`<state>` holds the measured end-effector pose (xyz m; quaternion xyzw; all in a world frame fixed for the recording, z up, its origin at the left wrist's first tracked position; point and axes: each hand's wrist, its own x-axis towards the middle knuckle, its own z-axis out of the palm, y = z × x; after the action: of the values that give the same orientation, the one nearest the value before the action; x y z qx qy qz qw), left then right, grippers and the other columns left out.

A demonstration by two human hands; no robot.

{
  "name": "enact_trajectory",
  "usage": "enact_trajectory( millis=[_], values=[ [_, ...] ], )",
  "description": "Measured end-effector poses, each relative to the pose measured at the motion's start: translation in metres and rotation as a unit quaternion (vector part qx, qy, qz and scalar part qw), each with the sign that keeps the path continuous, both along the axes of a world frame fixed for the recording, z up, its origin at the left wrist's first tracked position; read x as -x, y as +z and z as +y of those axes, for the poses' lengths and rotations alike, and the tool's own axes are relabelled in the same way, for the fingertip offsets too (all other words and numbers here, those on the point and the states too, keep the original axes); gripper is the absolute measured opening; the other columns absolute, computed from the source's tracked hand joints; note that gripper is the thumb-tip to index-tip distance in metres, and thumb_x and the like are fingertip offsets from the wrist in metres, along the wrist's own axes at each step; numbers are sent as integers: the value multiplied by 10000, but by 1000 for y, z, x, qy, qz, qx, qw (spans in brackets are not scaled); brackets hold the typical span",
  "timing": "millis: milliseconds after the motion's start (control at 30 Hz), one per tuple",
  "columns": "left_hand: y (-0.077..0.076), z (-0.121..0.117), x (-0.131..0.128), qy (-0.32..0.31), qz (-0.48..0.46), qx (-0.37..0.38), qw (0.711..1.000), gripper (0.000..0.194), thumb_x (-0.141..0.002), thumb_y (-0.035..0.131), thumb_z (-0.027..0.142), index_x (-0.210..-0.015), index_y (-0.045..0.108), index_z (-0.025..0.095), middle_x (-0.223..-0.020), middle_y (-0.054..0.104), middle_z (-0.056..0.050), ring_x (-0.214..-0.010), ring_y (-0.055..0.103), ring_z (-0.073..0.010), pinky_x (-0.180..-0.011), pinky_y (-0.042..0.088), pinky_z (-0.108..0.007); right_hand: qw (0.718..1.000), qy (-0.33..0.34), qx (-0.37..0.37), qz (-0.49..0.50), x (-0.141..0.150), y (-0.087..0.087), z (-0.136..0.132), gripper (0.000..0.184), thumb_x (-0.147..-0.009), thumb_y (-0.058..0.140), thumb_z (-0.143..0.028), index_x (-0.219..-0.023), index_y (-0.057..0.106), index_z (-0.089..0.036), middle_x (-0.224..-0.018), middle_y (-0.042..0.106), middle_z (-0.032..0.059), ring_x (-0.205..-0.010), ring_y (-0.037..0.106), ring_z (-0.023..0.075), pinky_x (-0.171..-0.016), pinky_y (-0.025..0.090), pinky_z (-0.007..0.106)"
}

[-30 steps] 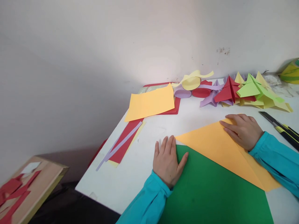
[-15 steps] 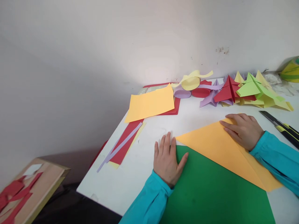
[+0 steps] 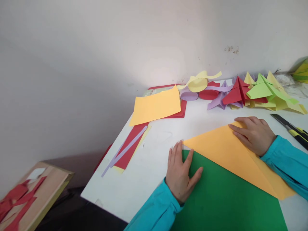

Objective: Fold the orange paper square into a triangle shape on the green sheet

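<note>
An orange sheet of paper (image 3: 223, 150), folded to a long point at its left, lies partly over a green sheet (image 3: 228, 199). My right hand (image 3: 256, 133) rests on the orange paper near its upper edge, fingers stretched out to the left. At the paper's left tip is my left hand (image 3: 181, 175), its fingers extended and thumb spread away over the green sheet. The index fingertip is at the orange paper's edge, close to the tip. Neither hand grips anything.
Folded paper planes (image 3: 240, 91) and curled paper strips (image 3: 198, 84) stand along the wall. A black-and-yellow utility knife (image 3: 290, 128) lies at right. Orange paper (image 3: 156, 107) and red paper (image 3: 131, 147) lie at left. A cardboard box (image 3: 45, 186) stands beyond the table's edge.
My left hand has shifted right and slightly down, with its index finger now at the orange paper's edge. My right hand stays on the paper. The view has moved slightly.
</note>
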<state>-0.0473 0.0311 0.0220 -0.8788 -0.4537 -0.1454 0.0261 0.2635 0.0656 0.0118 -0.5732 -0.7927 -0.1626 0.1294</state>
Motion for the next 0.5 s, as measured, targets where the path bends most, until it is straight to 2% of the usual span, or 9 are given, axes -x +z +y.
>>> enact_trajectory(
  millis=[100,233,500],
  values=[
    [1,-3,-2,-6,-7,13,1000,464,-889,466,402,-1288,496,168,-1524,127,-195,-1388,183,-400,-1054,264,-636,1000,-2,6,2,0,1,0,335,-954,376,-356,-1113,670,-336,-1160,606,76,-995,511,272,-721,341,385],
    [0,1,0,60,0,-4,998,442,-897,458,381,-1287,517,181,-1519,159,-181,-1373,213,-410,-1047,269,-639,1000,-5,20,7,1,2,0,353,-955,355,-348,-1112,672,-342,-1172,603,82,-1013,516,291,-722,357,407],
    [-5,11,6,113,7,-31,993,394,-928,407,362,-1225,574,165,-1486,271,-188,-1362,273,-378,-1055,279,-611,1000,-6,25,15,1,2,-1,363,-955,345,-358,-1113,672,-341,-1172,606,83,-1012,522,297,-722,372,425]
  ],
)
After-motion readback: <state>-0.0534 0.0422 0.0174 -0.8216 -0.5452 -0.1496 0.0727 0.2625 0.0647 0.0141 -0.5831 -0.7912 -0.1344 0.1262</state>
